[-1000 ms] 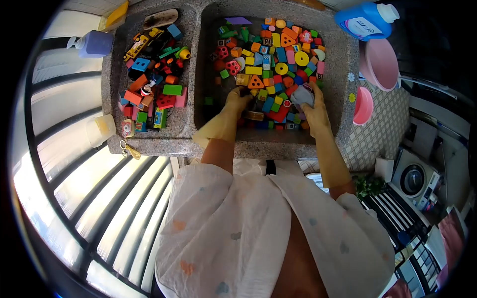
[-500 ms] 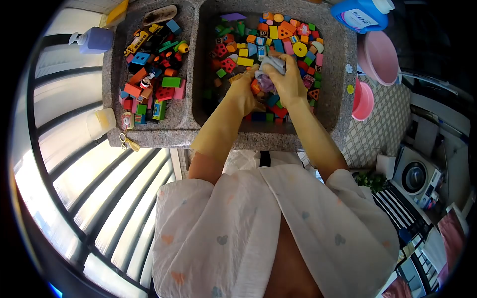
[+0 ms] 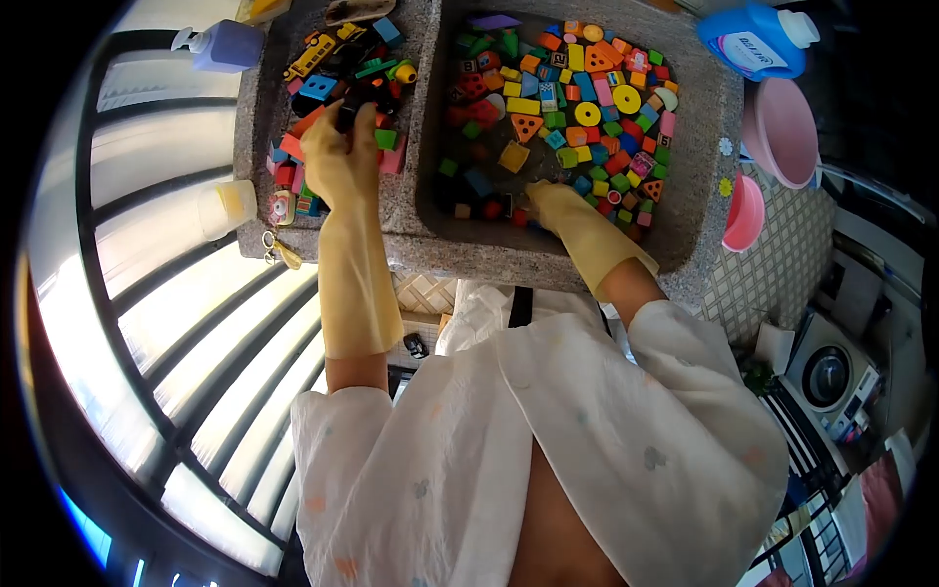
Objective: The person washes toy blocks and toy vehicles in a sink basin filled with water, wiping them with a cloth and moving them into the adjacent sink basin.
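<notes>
My left hand, in a long yellow rubber glove, is over the toy pile in the left basin. Its fingers are closed around a dark object, too unclear to name. My right hand, gloved too, dips into the water of the right basin near its front wall; its fingertips are hidden. Colourful blocks float or lie in that water, with a yellow square block just above my right hand. Around my left hand are a yellow toy bus, a blue block and a green block.
A stone divider separates the two basins. At the right edge are a blue detergent bottle, a pink basin and a smaller pink bowl. A purple pump bottle and a pale cup stand at left.
My left hand has moved from the right basin to the left pile. My right hand has lowered toward the front wall, and the grey-purple cloth is out of sight. The camera view has shifted.
</notes>
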